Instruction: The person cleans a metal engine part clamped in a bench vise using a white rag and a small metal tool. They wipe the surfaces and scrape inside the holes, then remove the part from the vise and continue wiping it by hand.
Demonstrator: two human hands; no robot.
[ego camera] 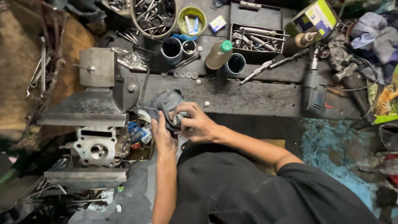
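Note:
Both my hands meet at the front edge of a dark, greasy workbench [248, 97]. My left hand [162, 133] grips a grey rag [166, 101] from below. My right hand [195, 122] closes over the rag and a small metal part [179, 119] wrapped inside it, of which only a bit shows. The rag's loose end lies on the bench beside a large steel vise [97, 89].
An aluminium engine head [99, 147] sits below the vise jaws. On the bench stand a bottle with a green cap [218, 54], two dark cups, a tray of tools [257, 39], a bowl of bolts [154, 16], a green tub [192, 20] and an electric drill [314, 89].

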